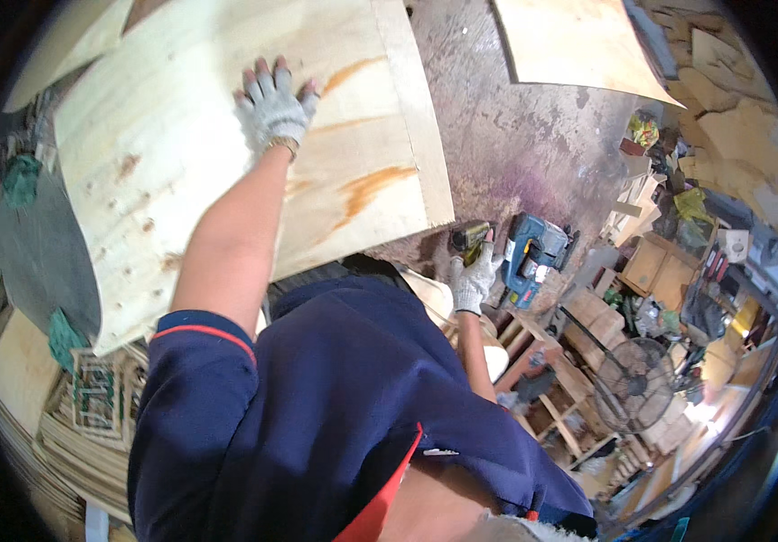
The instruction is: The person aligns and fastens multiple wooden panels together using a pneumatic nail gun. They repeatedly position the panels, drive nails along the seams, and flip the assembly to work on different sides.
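Plywood panel (226, 154) lies flat under the gloved left hand (274, 107), fingers spread and pressing its upper middle, long axis running away from the person. Lower right, the right hand (474, 278) grips a green-black power tool (470, 238) just off the panel's corner.

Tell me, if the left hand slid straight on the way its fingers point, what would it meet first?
Only more of the plywood sheet: the left hand lies flat on it, fingers toward its far edge. Nothing else shows on that stretch.
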Available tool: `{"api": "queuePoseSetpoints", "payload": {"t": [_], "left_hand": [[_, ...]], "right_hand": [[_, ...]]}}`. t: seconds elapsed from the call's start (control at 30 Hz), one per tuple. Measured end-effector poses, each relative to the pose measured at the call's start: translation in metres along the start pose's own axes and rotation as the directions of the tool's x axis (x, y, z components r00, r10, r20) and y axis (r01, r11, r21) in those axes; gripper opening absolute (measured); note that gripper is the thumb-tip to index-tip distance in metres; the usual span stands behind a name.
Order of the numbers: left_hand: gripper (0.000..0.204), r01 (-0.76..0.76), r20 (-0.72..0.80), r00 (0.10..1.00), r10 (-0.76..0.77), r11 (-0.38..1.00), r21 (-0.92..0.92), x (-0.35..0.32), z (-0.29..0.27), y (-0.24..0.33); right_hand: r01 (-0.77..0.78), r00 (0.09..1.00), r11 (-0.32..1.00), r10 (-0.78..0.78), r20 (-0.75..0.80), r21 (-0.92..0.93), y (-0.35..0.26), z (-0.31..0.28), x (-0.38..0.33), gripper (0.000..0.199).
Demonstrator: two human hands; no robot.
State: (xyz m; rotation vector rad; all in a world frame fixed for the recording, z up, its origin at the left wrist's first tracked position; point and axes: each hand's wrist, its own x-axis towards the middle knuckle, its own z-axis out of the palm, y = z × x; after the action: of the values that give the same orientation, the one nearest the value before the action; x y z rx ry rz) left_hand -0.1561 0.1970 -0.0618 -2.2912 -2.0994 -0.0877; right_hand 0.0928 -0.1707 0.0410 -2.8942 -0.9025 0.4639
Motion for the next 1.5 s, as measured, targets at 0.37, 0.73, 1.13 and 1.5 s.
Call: {"api": "queuePoseSetpoints", "payload": {"t": [0.37,0.73,1.13,1.5], "left_hand": [[0.063,-0.167,-0.026,0.977,0.212,0.684,-0.71,-0.017,-0.008,-0.048],[0.029,0.324,0.284,0.94,-0.19,0.239,-0.915,-0.215,-0.059,-0.155],[0.022,0.505,0.251,0.702,-0.667,0.217,-0.835,-0.392,-0.125,-0.117],[0.034,0.417,0.177,0.854,-0.49,0.439,-0.796,-0.332,-0.147,-0.122]], "right_hand": [[0.004,0.979,0.996,0.014,-0.202,0.089,-0.019,-0.003,0.024,0.078],[-0.411,0.91,-0.149,-0.008,0.415,0.899,-0.061,0.006,0.228,0.037],[-0.602,0.728,-0.312,0.164,0.666,0.735,-0.17,0.018,0.419,0.042],[-0.343,0.934,-0.145,-0.157,0.32,0.928,-0.143,-0.024,0.397,0.02]]}}
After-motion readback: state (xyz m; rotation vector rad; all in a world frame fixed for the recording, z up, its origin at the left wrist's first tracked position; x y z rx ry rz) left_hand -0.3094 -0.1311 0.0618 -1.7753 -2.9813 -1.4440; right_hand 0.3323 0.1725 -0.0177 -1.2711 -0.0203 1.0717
